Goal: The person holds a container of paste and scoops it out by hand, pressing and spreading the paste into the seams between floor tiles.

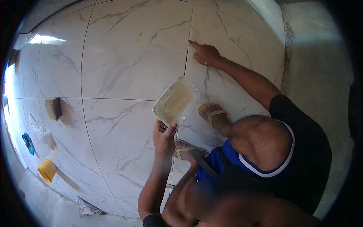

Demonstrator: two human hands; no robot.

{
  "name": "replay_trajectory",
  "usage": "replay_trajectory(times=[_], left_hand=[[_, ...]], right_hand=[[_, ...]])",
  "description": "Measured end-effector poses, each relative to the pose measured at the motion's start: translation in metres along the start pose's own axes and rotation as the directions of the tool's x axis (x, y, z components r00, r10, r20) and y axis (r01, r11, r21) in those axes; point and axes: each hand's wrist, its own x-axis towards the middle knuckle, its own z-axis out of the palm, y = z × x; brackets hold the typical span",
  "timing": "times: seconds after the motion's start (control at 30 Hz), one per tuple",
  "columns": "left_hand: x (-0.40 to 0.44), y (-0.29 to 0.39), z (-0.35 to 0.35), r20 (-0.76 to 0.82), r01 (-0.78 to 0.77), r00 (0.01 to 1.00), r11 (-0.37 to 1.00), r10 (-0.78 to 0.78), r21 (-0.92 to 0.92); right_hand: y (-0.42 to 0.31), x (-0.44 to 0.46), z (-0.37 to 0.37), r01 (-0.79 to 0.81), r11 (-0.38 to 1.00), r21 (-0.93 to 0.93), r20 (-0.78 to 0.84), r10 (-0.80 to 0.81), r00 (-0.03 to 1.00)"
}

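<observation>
My left hand [165,140] grips the near end of a shallow plastic tub [155,109], thumb over its rim. Inside lies a pale, creamy paste like grout [174,99], and clear plastic film [191,104] hangs over one side. My right hand [206,54] points with its index finger on the dark joint [186,62] between two floor tiles. Pale paste coats that fingertip; the thumb is apart and the other fingers are curled, with nothing visible held. The tub is held over the same joint, closer to my feet.
Glossy white marble-patterned tiles [124,56] cover the floor. At the left are a grey-brown block [53,109], clear plastic [41,132], a blue crumpled wrapper [28,143] and a yellow container [47,170]. A bare concrete strip [314,75] runs along the right. My sandalled feet [211,112] are beside the tub.
</observation>
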Motion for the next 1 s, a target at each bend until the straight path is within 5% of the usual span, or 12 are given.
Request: replay_trajectory(times=[0.2,0.5,0.6,0.8,1.0], left_hand=[[-0.001,-0.002,0.0,0.017,0.006,1.0,1.0,-0.006,-0.008],[0.001,-0.005,-0.005,0.017,0.005,1.0,1.0,-0.006,0.012],[-0.002,-0.003,-0.004,0.015,-0.002,1.0,1.0,0.002,-0.001],[-0.003,-0.008,-0.009,-0.007,0.008,1.0,1.0,-0.008,0.005],[-0.002,-0.007,-0.012,0.001,-0.002,1.0,1.0,0.002,-0.008]], right_hand=[[-0.006,-0.024,0.009,0.01,1.0,-0.024,0.117,-0.007,0.993],[-0.003,-0.02,0.015,0.06,0.998,-0.034,0.026,-0.059,0.998],[-0.014,-0.036,0.015,0.09,0.996,-0.015,0.161,-0.086,0.983],[-0.014,-0.03,0.019,0.059,0.997,-0.043,0.038,-0.057,0.998],[-0.016,-0.04,0.02,0.081,0.996,-0.036,0.099,-0.077,0.992]])
